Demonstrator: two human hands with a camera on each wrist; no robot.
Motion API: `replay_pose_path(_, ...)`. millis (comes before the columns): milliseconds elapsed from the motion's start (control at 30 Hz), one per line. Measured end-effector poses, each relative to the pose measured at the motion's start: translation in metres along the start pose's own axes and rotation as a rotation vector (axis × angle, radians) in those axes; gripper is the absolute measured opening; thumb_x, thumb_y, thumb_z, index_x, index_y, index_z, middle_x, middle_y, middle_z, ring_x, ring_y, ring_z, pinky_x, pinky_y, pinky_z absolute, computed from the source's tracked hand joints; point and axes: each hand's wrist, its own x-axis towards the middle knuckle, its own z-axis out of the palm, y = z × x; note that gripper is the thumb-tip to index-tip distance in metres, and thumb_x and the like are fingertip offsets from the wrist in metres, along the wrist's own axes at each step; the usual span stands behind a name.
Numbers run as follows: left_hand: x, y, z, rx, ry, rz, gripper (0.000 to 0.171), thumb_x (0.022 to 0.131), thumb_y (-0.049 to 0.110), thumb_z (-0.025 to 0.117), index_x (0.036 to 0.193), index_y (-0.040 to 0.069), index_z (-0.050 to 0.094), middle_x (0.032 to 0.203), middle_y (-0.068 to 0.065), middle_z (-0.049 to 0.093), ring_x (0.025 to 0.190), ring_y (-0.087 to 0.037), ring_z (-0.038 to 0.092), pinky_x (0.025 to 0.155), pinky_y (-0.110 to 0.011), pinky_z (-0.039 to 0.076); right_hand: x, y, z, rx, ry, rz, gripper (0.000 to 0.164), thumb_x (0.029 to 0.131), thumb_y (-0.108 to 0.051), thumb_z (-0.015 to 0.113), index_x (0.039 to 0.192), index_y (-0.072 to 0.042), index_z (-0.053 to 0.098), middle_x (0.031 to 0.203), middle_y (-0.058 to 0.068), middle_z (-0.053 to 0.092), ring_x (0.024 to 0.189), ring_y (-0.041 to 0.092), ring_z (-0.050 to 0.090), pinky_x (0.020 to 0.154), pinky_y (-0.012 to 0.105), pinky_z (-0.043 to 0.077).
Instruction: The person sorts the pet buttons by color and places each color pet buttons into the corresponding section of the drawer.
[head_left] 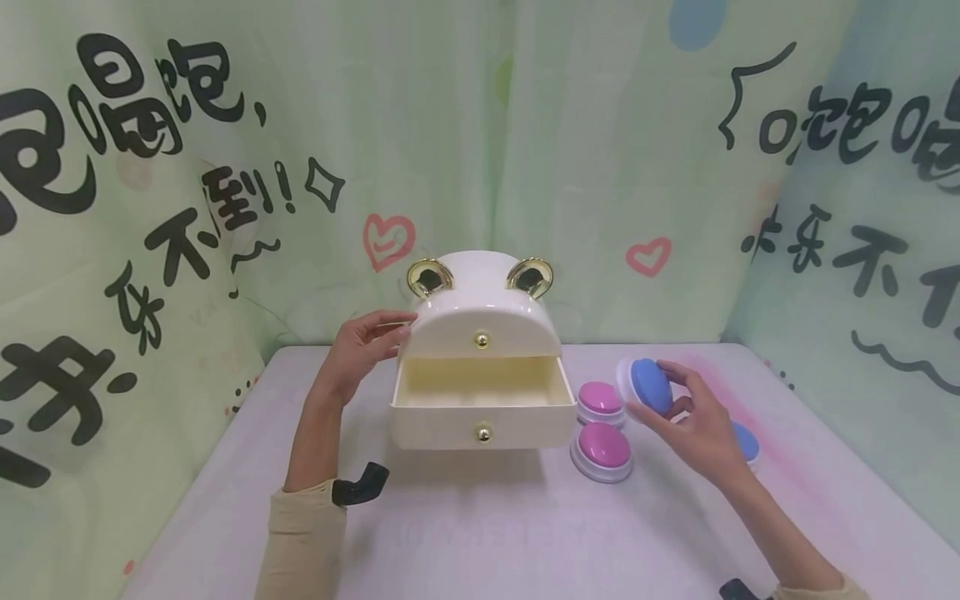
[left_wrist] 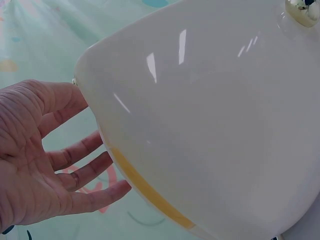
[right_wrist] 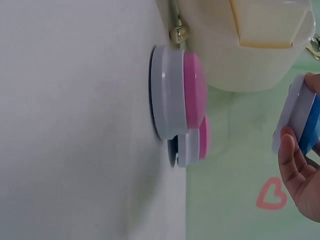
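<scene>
A white cabinet [head_left: 487, 287] with gold-rimmed frog-like eyes and gold knobs stands on the table; its lower drawer [head_left: 442, 427] is pulled out and looks bare inside. My left hand [head_left: 358, 354] touches the cabinet's left side, its fingers [left_wrist: 82, 150] fairly straight against the edge in the left wrist view. Off to the right, my right hand [head_left: 705, 425] holds a blue push button [head_left: 651, 386] with a white base, tilted and raised above the table. Thumb and fingers pinch it by its rim. Close below it are two pink push buttons, one farther back [head_left: 600, 397] and one nearer [head_left: 604, 446].
Another blue push button [head_left: 746, 442] lies partly hidden behind my right wrist. The white table [head_left: 480, 533] carries a pinkish patch on its right side. A pale green printed curtain [head_left: 600, 167] hangs round the back and both sides.
</scene>
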Motion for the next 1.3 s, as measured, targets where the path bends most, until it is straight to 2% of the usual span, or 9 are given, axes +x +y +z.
replay_pose_path(233,0.001,-0.001,0.0,0.002,0.001,-0.007,0.036,0.099,0.018,0.068,0.131,0.002,0.067,0.137,-0.016,0.063,0.123,-0.028,0.061,0.103,-0.055,0.051,-0.004,-0.022,0.005,0.023,0.04,-0.038,0.082,0.089,-0.041,0.08,0.155,-0.015,0.039,0.15,0.016,0.05,0.083,0.02,0.061,0.068,0.022,0.055)
replay_pose_path(367,0.001,-0.001,0.0,-0.001,-0.002,-0.004,0.036,0.099,0.018,0.068,0.131,0.002,0.067,0.137,-0.015,0.063,0.122,-0.026,0.062,0.103,-0.055,0.05,-0.008,-0.03,0.008,0.018,0.086,-0.084,0.081,0.087,-0.038,0.082,0.153,-0.015,0.041,0.146,0.013,0.053,0.08,0.018,0.06,0.068,0.021,0.055)
replay_pose_path(500,0.001,-0.001,-0.001,-0.001,-0.006,0.003,0.036,0.099,0.018,0.068,0.132,0.002,0.067,0.137,-0.015,0.063,0.122,-0.025,0.062,0.103,-0.054,0.05,-0.009,-0.035,0.011,0.004,0.15,-0.164,0.08,0.084,-0.031,0.085,0.151,-0.014,0.044,0.13,0.008,0.059,0.077,0.013,0.058,0.067,0.019,0.054)
replay_pose_path(633,0.002,-0.001,-0.001,-0.003,-0.009,0.006,0.036,0.099,0.018,0.068,0.132,0.002,0.067,0.137,-0.015,0.063,0.121,-0.022,0.062,0.103,-0.054,0.05,-0.01,-0.04,0.012,-0.004,0.187,-0.218,0.081,0.081,-0.025,0.088,0.15,-0.013,0.046,0.115,0.003,0.059,0.075,0.01,0.057,0.066,0.016,0.052)
replay_pose_path(800,0.001,-0.001,-0.001,-0.012,-0.011,0.008,0.036,0.099,0.017,0.068,0.132,0.002,0.067,0.137,-0.015,0.063,0.117,-0.016,0.063,0.103,-0.054,0.05,-0.013,-0.05,0.012,0.014,0.189,-0.245,0.083,0.078,-0.02,0.09,0.149,-0.011,0.047,0.113,0.003,0.058,0.076,0.01,0.056,0.064,0.014,0.051)
replay_pose_path(1167,0.0,0.0,-0.001,-0.022,-0.01,0.001,0.036,0.099,0.017,0.068,0.132,0.002,0.066,0.137,-0.014,0.063,0.116,-0.014,0.064,0.103,-0.054,0.05,-0.023,-0.07,0.016,0.086,0.158,-0.329,0.088,0.07,-0.01,0.094,0.147,-0.012,0.05,0.112,0.002,0.059,0.076,0.008,0.055,0.06,0.016,0.051)
replay_pose_path(1300,0.0,0.0,-0.001,-0.02,-0.01,-0.006,0.036,0.099,0.017,0.068,0.132,0.002,0.066,0.138,-0.014,0.062,0.117,-0.014,0.063,0.104,-0.054,0.049,-0.026,-0.075,0.018,0.092,0.154,-0.404,0.09,0.067,-0.009,0.096,0.145,-0.012,0.052,0.109,0.001,0.059,0.072,0.009,0.055,0.057,0.017,0.051)
